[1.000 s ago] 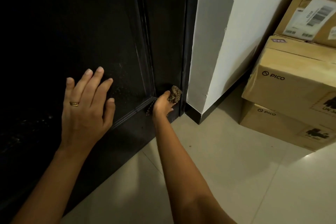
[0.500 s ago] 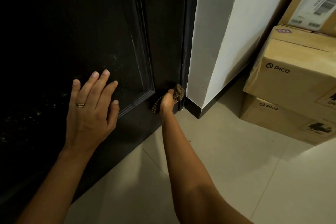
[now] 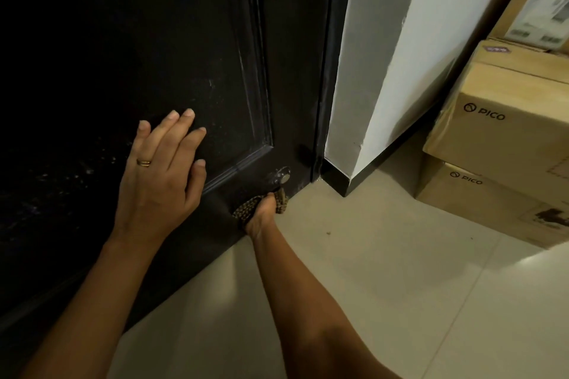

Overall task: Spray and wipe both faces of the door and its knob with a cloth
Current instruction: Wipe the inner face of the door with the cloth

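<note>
The black panelled door [image 3: 172,40] fills the left of the head view, with pale specks on its face. My left hand [image 3: 161,175], wearing a gold ring, lies flat against the lower panel with its fingers straight. My right hand [image 3: 261,215] grips a brown patterned cloth [image 3: 246,209] and presses it against the door's bottom rail, close to the floor. Just above it sits a small round metal fitting [image 3: 281,177] on the door. No knob or spray bottle shows.
The black door frame [image 3: 329,71] meets a white wall corner [image 3: 385,55] with a black skirting. Stacked cardboard boxes [image 3: 508,132] stand at the right. Pale floor tiles [image 3: 385,286] spread below.
My right hand has slid the cloth down the door's right stile to the bottom rail, uncovering the round metal fitting. My left hand stays flat on the panel.
</note>
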